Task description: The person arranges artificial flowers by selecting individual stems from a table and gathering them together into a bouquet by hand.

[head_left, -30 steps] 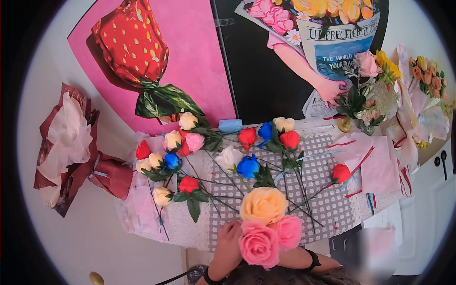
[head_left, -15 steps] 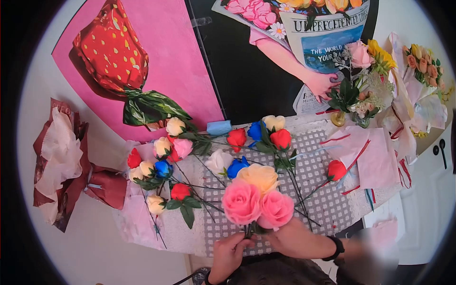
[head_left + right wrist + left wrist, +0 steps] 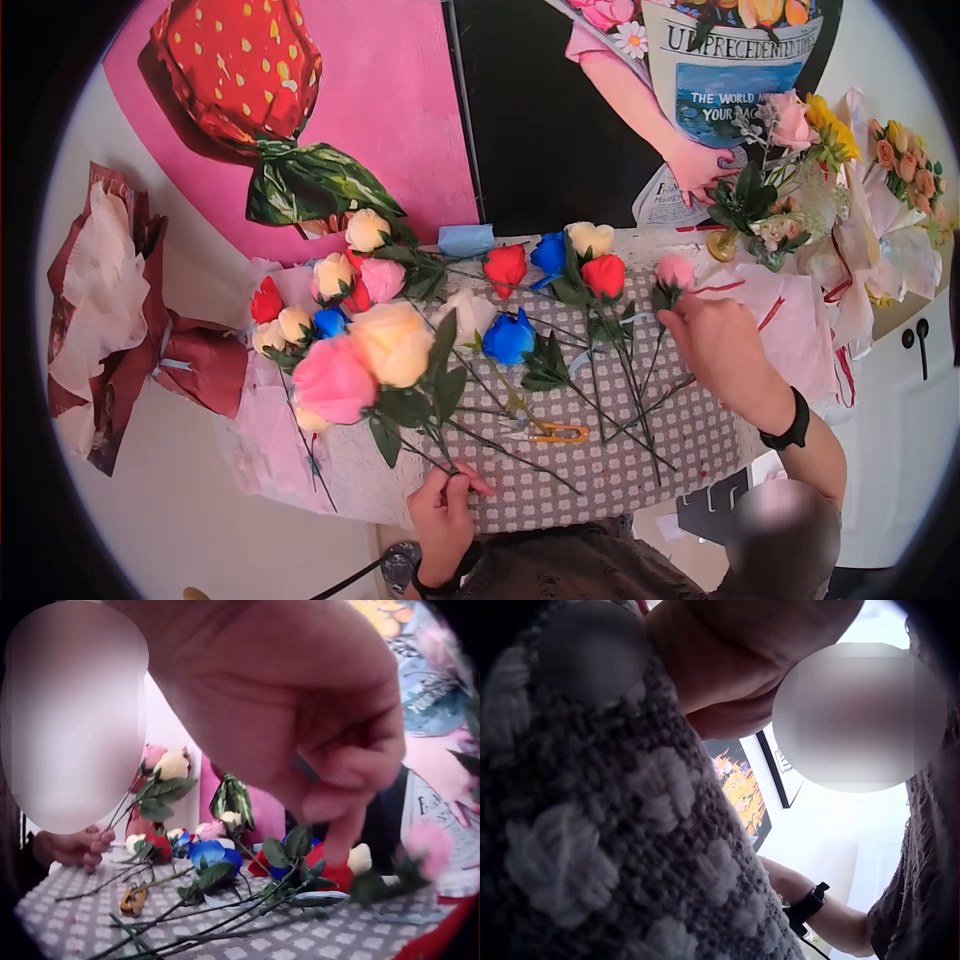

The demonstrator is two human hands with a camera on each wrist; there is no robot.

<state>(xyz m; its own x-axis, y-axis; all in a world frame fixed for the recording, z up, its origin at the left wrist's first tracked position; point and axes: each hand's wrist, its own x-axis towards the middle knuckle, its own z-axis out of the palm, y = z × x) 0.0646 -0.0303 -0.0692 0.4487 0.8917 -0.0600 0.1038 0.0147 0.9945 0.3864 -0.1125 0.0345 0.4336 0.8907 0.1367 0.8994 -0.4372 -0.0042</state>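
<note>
My left hand (image 3: 445, 505) pinches the stems of a large pink rose (image 3: 335, 380) and a cream rose (image 3: 398, 343), held over the table's front edge. In the left wrist view that hand (image 3: 727, 671) shows beside the textured cloth, with the flowers out of frame. My right hand (image 3: 725, 345) reaches to the table's right side, fingertips close by the stem of a pink rose (image 3: 675, 270). In the right wrist view one finger (image 3: 345, 836) points straight down above that stem, the others are bent, and the rose head is blurred.
Several loose roses, such as a blue rose (image 3: 508, 337) and a red rose (image 3: 505, 268), lie on the grey checked cloth (image 3: 520, 505). Yellow-handled snips (image 3: 557, 432) lie mid-table. Wrapped dark-red paper (image 3: 200, 365) is at left; flowers in a vase (image 3: 722, 243) stand at right.
The three-rose bunch was split. My right hand has carried one pink rose to the table's right side. My left hand has moved left with the other two, and the snips have come into view.
</note>
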